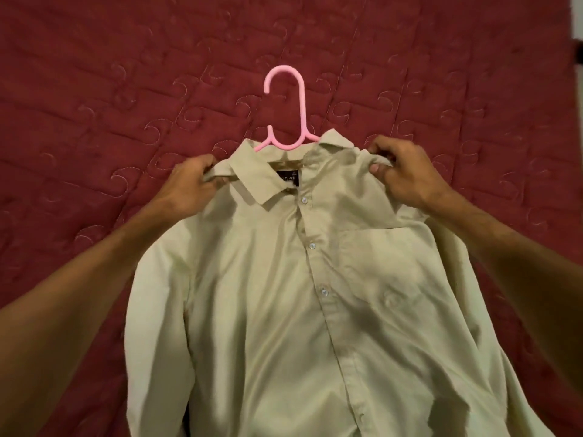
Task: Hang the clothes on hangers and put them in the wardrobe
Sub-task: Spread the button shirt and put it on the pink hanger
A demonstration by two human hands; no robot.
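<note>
A pale beige button-up shirt (pixel 284 294) lies front-up on the bed, buttoned down the middle, with a chest pocket on the right. A pink plastic hanger (pixel 291 102) sits inside it; only the hook and the top of its shoulders show above the collar, the rest is hidden under the cloth. My left hand (pixel 189 184) grips the shirt's left shoulder beside the collar. My right hand (pixel 400 171) pinches the right shoulder fabric near the collar.
A dark red quilted bedspread (pixel 110 89) with stitched swirls fills the whole view under the shirt. A dark object (pixel 579 52) shows at the right edge, past the bed's side.
</note>
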